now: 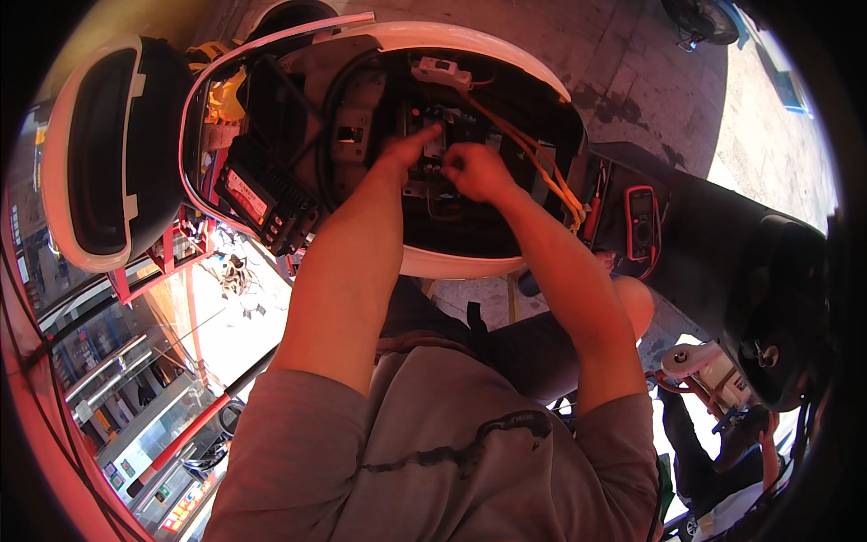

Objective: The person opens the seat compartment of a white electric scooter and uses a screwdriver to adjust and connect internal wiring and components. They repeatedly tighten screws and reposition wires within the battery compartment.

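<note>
Both my arms reach into the open body compartment of a white-shelled scooter point(470, 263). My left hand point(414, 150) is over the dark parts in the middle of the bay, its thumb stretched out; the other fingers are mostly hidden. Close to its right, my right hand point(479, 172) has its fingers curled in at a metal part, and whatever they grip is too small to make out. Above the hands, a white circuit breaker point(441, 72) rests at the compartment's far side. Orange cables point(533, 158) run from it down the right side.
A finned black box with a label point(257, 194) leans at the compartment's left. On the black seat point(691, 194) lies a red multimeter point(642, 221) beside a red-handled tool point(593, 212). A black-and-white top case point(108, 154) stands far left. Another person point(700, 447) is at lower right.
</note>
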Demonstrator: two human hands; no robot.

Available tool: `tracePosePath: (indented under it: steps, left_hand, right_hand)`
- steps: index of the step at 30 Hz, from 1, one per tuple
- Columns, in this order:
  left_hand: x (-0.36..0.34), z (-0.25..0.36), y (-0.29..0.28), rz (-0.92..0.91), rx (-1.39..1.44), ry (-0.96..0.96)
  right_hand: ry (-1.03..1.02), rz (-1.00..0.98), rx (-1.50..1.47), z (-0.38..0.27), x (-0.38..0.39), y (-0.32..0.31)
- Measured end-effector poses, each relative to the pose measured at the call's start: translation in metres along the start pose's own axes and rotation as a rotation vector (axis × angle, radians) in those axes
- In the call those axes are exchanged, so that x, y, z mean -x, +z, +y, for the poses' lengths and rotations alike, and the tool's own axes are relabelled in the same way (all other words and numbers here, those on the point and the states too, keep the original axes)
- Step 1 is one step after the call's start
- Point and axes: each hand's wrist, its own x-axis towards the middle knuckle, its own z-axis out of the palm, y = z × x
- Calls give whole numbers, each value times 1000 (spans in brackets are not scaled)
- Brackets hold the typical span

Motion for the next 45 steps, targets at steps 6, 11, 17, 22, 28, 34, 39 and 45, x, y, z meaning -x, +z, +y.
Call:
tracePosePath:
  steps: [6, 11, 17, 22, 28, 34, 39, 45]
  left_hand:
    - [13, 8, 4, -10, 18, 3]
    - [-2, 1, -1, -8, 1, -7]
    - [11, 5, 2, -64, 86, -9]
    - [2, 2, 1, -22, 40, -3]
    - [0, 1, 1, -32, 84, 5]
    - [-16, -8, -2, -13, 56, 4]
    - [-15, -7, -2, 7, 34, 1]
    - [-8, -2, -1, -9, 63, -8]
  right_hand:
    - [50, -10, -5, 3, 0, -1]
    - [0, -8, -15, 1, -1, -1]
    - [65, -16, 9, 2, -1, -3]
    - [-43, 8, -32, 2, -2, 4]
    - [41, -42, -136, 6, -3, 3]
    - [-49, -5, -76, 7, -4, 2]
    - [1, 6, -17, 6, -2, 2]
    - [14, 12, -40, 6, -2, 2]
